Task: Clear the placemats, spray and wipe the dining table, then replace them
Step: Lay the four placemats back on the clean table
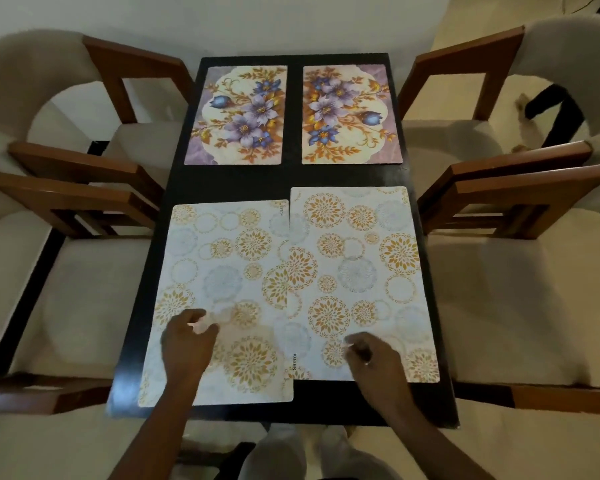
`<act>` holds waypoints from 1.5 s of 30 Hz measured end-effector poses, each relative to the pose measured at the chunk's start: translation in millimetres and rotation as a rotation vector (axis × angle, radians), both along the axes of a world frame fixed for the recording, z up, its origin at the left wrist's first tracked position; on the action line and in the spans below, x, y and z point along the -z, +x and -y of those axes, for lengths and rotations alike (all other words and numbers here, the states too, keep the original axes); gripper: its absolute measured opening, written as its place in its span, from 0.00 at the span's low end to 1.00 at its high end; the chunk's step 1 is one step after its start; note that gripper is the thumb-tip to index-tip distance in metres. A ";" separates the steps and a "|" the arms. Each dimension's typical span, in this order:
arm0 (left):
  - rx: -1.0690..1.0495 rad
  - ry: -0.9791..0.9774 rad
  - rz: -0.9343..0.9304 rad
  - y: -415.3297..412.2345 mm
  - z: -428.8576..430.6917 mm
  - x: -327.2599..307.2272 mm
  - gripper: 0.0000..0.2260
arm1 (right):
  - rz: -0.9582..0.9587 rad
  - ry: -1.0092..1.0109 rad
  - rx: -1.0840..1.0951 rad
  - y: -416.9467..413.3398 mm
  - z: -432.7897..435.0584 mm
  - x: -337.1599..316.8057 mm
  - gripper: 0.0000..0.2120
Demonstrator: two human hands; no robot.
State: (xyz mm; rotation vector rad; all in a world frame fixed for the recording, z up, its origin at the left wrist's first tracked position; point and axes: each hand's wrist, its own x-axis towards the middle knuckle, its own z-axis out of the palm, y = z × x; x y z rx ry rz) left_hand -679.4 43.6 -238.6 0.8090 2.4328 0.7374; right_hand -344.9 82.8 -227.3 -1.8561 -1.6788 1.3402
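Left grip (187,341), right grip (373,356), palms down, fingers curled, blurred

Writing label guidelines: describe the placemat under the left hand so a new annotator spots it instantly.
On the dark dining table, look at the row of two white placemats with gold and blue circles, nearest the camera. The near-left placemat is the one wanted: the left hand rests on it, and it lies closer to the table's near edge than the matching near-right placemat.

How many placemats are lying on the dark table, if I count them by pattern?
Purple flower placemats: 2
White placemats with gold circles: 2
Total: 4
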 end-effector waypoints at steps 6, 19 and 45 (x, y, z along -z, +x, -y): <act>-0.093 -0.137 0.022 -65.1 80.9 4.7 0.21 | -0.038 -0.454 -0.056 -65.2 69.7 10.1 0.11; -0.096 -0.101 0.212 -119.3 91.6 -2.3 0.07 | -0.139 -0.480 0.143 -109.8 74.9 13.3 0.12; -0.322 0.066 0.616 -181.3 47.6 23.0 0.09 | 0.050 -0.156 0.098 -168.0 14.8 39.2 0.07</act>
